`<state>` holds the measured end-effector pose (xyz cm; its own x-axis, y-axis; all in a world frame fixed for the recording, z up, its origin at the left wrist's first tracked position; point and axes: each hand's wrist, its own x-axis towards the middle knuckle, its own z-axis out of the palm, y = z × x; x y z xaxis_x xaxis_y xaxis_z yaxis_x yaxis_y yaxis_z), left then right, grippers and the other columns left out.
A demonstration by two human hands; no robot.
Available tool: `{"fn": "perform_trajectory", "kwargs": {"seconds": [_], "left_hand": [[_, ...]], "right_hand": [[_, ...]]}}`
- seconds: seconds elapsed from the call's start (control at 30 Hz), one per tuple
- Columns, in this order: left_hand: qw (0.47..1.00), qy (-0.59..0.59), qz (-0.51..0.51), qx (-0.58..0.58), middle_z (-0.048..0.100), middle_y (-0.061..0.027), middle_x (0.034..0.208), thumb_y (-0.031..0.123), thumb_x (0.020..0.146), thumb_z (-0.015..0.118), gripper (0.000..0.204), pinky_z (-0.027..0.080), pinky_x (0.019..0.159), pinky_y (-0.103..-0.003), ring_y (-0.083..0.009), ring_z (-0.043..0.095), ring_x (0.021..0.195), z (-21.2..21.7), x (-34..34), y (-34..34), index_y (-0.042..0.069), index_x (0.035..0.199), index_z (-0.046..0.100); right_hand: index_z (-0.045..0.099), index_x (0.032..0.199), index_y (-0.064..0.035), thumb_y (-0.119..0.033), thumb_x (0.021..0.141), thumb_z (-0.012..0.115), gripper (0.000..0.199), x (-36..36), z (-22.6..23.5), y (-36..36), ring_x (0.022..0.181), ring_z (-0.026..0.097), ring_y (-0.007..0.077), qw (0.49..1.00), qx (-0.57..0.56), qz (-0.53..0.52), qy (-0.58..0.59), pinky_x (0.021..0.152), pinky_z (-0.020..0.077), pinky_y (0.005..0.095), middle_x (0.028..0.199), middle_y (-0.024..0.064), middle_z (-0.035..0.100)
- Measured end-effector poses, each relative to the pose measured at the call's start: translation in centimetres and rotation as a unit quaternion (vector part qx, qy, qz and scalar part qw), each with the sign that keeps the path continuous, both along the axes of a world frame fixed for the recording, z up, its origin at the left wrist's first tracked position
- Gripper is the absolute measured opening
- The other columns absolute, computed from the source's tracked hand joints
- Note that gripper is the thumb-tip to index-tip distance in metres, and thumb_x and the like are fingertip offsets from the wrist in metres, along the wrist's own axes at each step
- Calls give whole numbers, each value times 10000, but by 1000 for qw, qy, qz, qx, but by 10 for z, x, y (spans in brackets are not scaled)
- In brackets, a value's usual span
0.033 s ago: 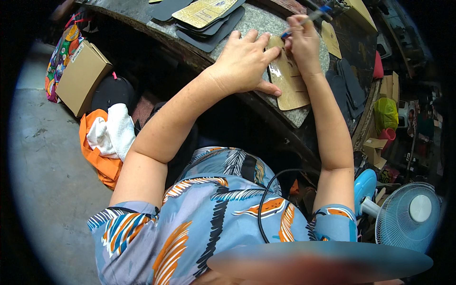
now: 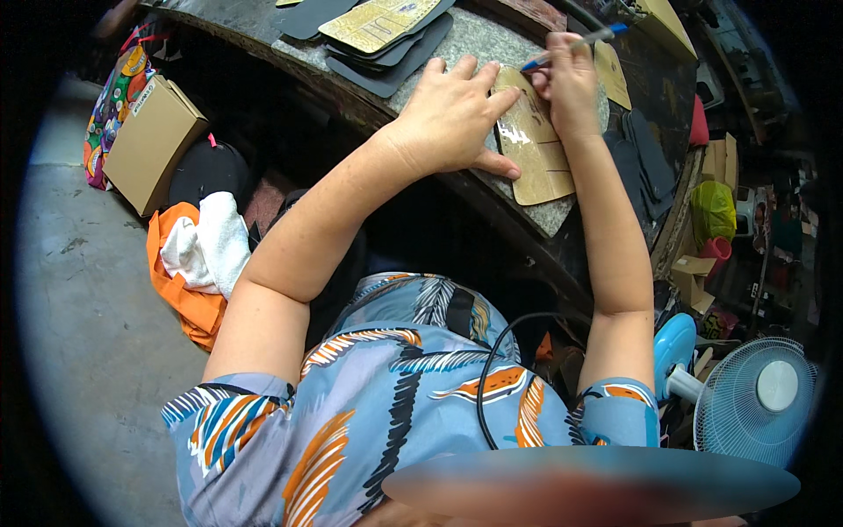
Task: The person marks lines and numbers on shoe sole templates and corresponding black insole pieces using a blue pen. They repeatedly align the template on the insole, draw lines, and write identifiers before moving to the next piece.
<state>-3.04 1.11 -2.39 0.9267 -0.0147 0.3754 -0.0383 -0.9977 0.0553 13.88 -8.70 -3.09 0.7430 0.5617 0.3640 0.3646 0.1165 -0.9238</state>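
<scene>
A tan, shiny, sole-shaped template (image 2: 540, 171) with slits lies on a speckled stone slab (image 2: 483, 39) at the table's edge. My left hand (image 2: 457, 114) is spread open, its thumb and fingers at the template's left side. A thin dark edge shows under that side. My right hand (image 2: 569, 83) pinches a blue-ended pen (image 2: 599, 37), its tip at the template's far end. Left of my left hand is a stack of dark grey sole-shaped pieces (image 2: 386, 79), with another tan template (image 2: 378, 25) on top.
More dark grey pieces (image 2: 648, 162) and a tan template (image 2: 612, 75) lie right of my right forearm. At lower right stands a fan (image 2: 755, 400). A cardboard box (image 2: 154, 145) and an orange bag (image 2: 180, 290) with white cloth are at the left.
My right hand has shifted slightly right with the pen, which now shows more clearly. My left hand stays in place.
</scene>
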Motion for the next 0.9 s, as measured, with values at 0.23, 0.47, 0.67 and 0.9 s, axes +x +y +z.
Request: {"fn": "perform_trajectory", "kwargs": {"seconds": [0.23, 0.47, 0.67, 0.9], "left_hand": [[1000, -1, 1, 3, 512, -171, 1328, 733, 673, 617, 882, 382, 955, -450, -321, 489, 1196, -1, 0, 0, 115, 1297, 537], [1000, -18, -6, 2, 528, -178, 1312, 760, 663, 604, 874, 384, 932, -464, -311, 492, 1188, -2, 1, 1, 111, 1247, 575], [999, -37, -4, 7, 537, -178, 1297, 772, 655, 601, 883, 384, 919, -462, -307, 496, 1177, -6, 2, 0, 111, 1240, 587], [999, -37, -8, 4, 540, -174, 1282, 766, 659, 603, 884, 385, 912, -462, -307, 499, 1168, -6, 2, 1, 111, 1252, 582]], "right_hand": [[521, 1003, -102, -268, 984, 544, 168, 4, -3, 0, 504, 492, 44, 992, -58, -6, -115, 406, 360, 177, 705, 3, 564], [515, 1001, -107, -287, 986, 537, 182, 4, -6, -3, 501, 508, 42, 971, -114, 13, -211, 403, 370, 162, 699, 11, 580], [534, 1008, -100, -260, 979, 554, 165, 11, -8, -3, 502, 494, 35, 994, -53, 29, -96, 414, 366, 163, 696, 2, 569], [526, 955, -119, -274, 981, 546, 158, 3, -5, -1, 460, 517, 57, 999, 7, 6, -43, 378, 367, 171, 645, 15, 579]]}}
